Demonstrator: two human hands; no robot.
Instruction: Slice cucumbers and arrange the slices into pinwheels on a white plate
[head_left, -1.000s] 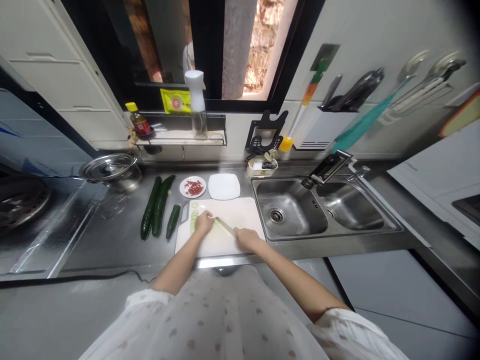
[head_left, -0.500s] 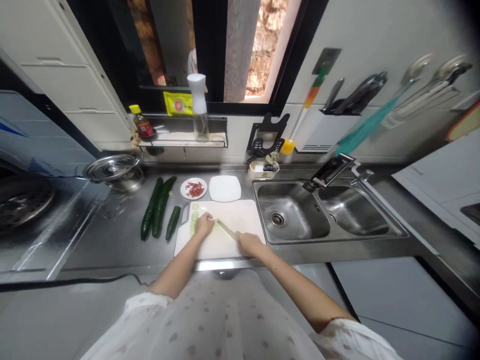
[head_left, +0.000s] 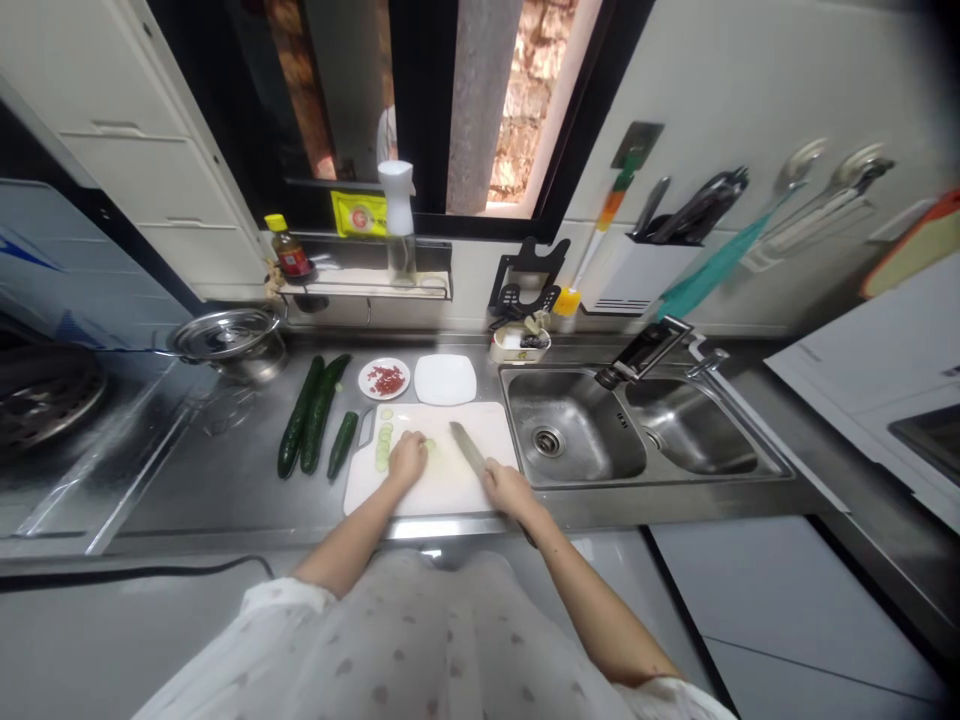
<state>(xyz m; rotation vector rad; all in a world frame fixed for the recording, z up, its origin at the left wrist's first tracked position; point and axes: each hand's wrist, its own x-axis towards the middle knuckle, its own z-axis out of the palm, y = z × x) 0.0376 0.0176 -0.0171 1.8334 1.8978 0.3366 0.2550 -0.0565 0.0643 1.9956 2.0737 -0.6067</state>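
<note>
Several pale cucumber slices (head_left: 384, 450) lie in a column along the left part of the white cutting board (head_left: 454, 492), just beside the left hand (head_left: 408, 458). That hand rests on the board with its fingers curled; a pale green piece (head_left: 430, 444) shows by the fingertips, but whether they are closed on it I cannot tell. The right hand (head_left: 507, 488) is clamped round the handle of a knife (head_left: 468, 447), whose blade points up and to the left over the board; whether it touches the surface is unclear.

The two hands are apart, and the knife has just come away: half a second ago its tip was at the left fingertips, and now a bare strip of board lies between blade and piece. I take this as a break between cuts, since nothing is under the edge at present.

Left of the board, on the steel worktop (head_left: 217, 490), lies a short cucumber (head_left: 343, 445), with two long cucumbers (head_left: 325, 412) farther left, side by side. Behind the board stand a round plate (head_left: 364, 384) of red pieces (head_left: 388, 380) and a square white plate (head_left: 445, 380). A lidded pot (head_left: 259, 365) stands farther left, and the sink (head_left: 577, 440) is to the right.
</note>
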